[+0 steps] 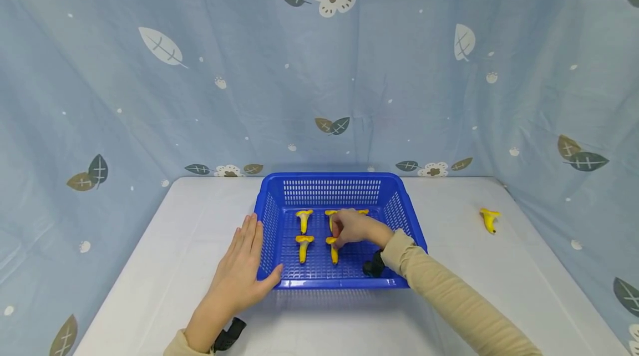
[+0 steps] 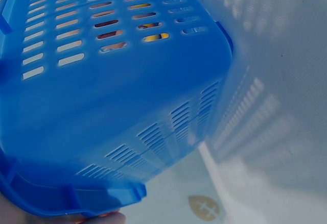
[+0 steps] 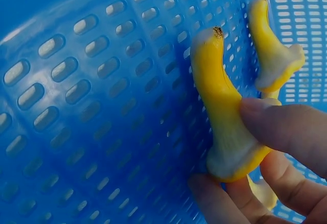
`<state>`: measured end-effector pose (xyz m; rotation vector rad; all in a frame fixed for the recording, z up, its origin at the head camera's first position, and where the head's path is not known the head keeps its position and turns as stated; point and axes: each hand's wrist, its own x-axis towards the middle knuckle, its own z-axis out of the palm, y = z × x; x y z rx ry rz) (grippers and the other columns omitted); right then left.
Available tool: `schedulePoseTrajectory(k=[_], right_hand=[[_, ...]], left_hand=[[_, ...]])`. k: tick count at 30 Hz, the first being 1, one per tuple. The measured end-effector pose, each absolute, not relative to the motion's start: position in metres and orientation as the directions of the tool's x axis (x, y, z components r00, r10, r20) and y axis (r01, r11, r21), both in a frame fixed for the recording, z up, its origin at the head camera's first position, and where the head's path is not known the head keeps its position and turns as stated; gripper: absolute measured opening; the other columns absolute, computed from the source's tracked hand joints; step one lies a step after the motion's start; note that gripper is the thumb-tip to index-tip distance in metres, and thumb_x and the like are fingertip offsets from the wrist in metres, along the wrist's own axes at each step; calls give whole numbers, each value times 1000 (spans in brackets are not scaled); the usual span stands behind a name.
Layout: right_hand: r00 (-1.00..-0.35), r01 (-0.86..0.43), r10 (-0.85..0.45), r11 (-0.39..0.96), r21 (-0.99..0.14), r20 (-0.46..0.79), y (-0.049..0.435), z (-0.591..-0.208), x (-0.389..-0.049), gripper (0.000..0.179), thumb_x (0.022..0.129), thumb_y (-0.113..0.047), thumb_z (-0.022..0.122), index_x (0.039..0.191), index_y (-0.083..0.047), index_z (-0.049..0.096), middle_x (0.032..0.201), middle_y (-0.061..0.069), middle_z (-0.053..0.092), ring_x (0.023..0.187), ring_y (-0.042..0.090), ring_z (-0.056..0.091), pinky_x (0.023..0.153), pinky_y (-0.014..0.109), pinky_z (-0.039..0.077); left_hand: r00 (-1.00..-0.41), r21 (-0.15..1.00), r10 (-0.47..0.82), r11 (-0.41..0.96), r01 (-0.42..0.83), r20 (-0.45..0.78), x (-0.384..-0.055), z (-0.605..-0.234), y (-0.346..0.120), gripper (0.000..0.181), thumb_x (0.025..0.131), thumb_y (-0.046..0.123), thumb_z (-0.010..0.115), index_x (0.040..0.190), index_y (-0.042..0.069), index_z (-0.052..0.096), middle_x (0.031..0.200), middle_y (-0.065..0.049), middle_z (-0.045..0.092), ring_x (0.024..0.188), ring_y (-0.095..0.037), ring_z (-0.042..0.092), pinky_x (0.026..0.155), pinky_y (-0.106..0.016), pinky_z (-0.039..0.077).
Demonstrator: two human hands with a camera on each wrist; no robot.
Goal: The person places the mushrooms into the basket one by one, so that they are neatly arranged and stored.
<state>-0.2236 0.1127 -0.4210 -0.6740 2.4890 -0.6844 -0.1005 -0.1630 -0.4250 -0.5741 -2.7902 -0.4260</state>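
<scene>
A blue plastic basket (image 1: 341, 284) with slotted walls stands on the table. Inside, my right hand (image 1: 355, 228) pinches a yellow trumpet-shaped mushroom (image 1: 333, 250) (image 3: 217, 117) close over the basket floor, thumb on its stem and fingers by its cap. Two similar mushrooms lie in a column at the left, the upper mushroom (image 1: 303, 222) and the lower mushroom (image 1: 303, 248). Behind my right hand, another mushroom (image 1: 329, 213) and a cap (image 1: 364, 212) are partly hidden. My left hand (image 1: 242, 273) rests with straight fingers along the basket's left rim, its thumb at the front left corner.
A single yellow mushroom (image 1: 490, 220) lies on the white table (image 1: 459, 267), right of the basket. A blue curtain (image 1: 319, 79) with leaf and flower prints hangs behind the table and along both sides. Each wrist wears a black device.
</scene>
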Motion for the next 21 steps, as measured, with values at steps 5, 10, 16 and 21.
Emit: schedulePoseTrajectory(k=[5,10,16,21], right_hand=[[-764,-325,-565,754,-571,-311,114,-418,-224,23,75,-14,87,76,-11,64,73,-4,60,67,11,54,61,24,45],[-761,-313,-571,738,-597,-308,118,-414,-224,25,73,-14,88,79,-9,65,75,-3,62,69,13,54,62,25,46],[-768,-331,-593,690,-644,-242,125,-410,-226,27,72,-14,89,85,-4,68,77,-2,62,71,13,55,64,25,49],[-785,-322,-593,640,-698,-182,131,-406,-228,28,74,-14,88,88,-1,68,78,-1,63,72,13,57,66,26,52]], left_hand=[[-884,227,345,877,423,314,-101,-425,-163,95,87,46,65,149,-14,26,159,-30,17,148,-43,16,122,-46,14],[-887,223,346,880,420,306,-101,-425,-163,96,87,46,65,149,-14,26,159,-30,17,148,-43,15,121,-48,15],[-904,236,341,885,401,258,-101,-424,-163,97,88,48,64,151,-13,22,161,-28,13,150,-40,11,121,-49,14],[-906,235,339,886,398,255,-101,-424,-164,97,88,48,64,151,-13,22,161,-28,13,150,-40,11,121,-49,14]])
